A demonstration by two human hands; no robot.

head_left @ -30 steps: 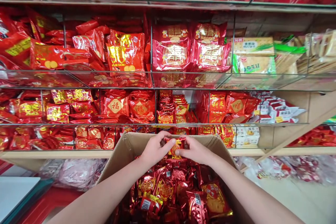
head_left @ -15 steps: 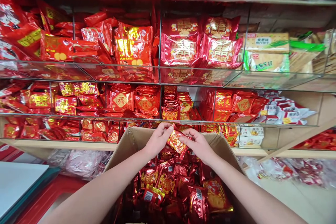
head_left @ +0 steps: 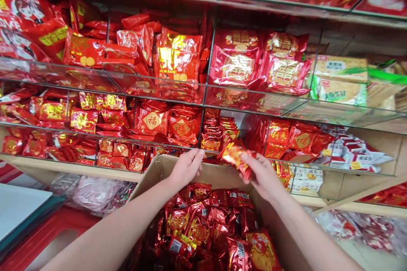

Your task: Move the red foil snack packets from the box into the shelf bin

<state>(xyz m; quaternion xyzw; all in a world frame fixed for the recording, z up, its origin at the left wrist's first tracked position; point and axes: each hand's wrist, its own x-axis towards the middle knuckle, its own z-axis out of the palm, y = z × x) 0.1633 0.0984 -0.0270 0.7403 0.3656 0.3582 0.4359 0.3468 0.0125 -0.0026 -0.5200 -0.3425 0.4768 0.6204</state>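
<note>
A red-and-gold snack packet (head_left: 234, 156) is pinched in my right hand (head_left: 261, 174), raised above the right part of an open cardboard box (head_left: 165, 167). The packet is slightly blurred and sits just in front of the lower shelf compartment. My left hand (head_left: 188, 168) hovers over the box's back left part, its fingers curled together and nothing showing in them. Below both hands, the box holds many shiny red packets (head_left: 199, 230) with gold print, lying loose and jumbled.
Tiered shelves with clear dividers and a clear front lip (head_left: 254, 101) hold red snack packets (head_left: 179, 57) and green-edged cracker packs (head_left: 341, 89). Stacked small packets (head_left: 212, 133) stand behind the box. Plastic-wrapped bags (head_left: 95, 192) lie beneath the shelf; a white-topped surface (head_left: 22, 209) is at left.
My left hand has come off the packet and moved slightly left. My right hand has carried the packet right and up toward the shelf. The view has tilted.
</note>
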